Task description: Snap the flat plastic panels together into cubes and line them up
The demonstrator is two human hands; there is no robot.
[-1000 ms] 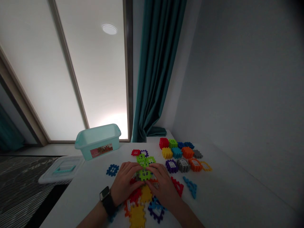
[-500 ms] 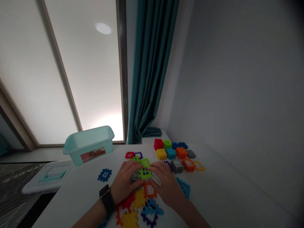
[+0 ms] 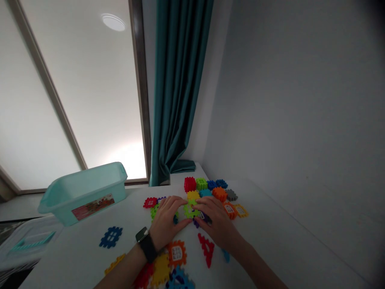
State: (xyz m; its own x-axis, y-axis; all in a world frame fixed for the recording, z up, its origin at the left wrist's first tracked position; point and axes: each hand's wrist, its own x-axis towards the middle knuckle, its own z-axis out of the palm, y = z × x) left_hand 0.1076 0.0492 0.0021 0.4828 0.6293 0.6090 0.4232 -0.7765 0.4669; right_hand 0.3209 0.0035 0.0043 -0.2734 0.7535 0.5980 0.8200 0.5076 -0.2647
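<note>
A lime-green toothed building tile (image 3: 190,210) is between my two hands above the white table. My left hand (image 3: 168,218), with a dark watch (image 3: 146,243) on its wrist, pinches the tile's left side between fingers and thumb. On the right side, my right hand (image 3: 219,221) grips the same tile. A purple tile (image 3: 196,223) lies beneath the right thumb. Partly behind my left hand are more lime-green pieces (image 3: 154,210) and a red window tile (image 3: 150,202). A red triangular piece (image 3: 207,249) lies below my right hand.
Stacked tiles stand at the back, among them red (image 3: 190,184), orange (image 3: 219,194) and grey (image 3: 231,195). Nearer are an orange tile (image 3: 177,253), a yellow tile (image 3: 161,269) and a blue tile (image 3: 111,237). A mint-green bin (image 3: 120,188) stands at left.
My view has turned rightward. Both hands have moved with the lime-green tile away from me, closer to the stacks. The red triangular piece now shows.
</note>
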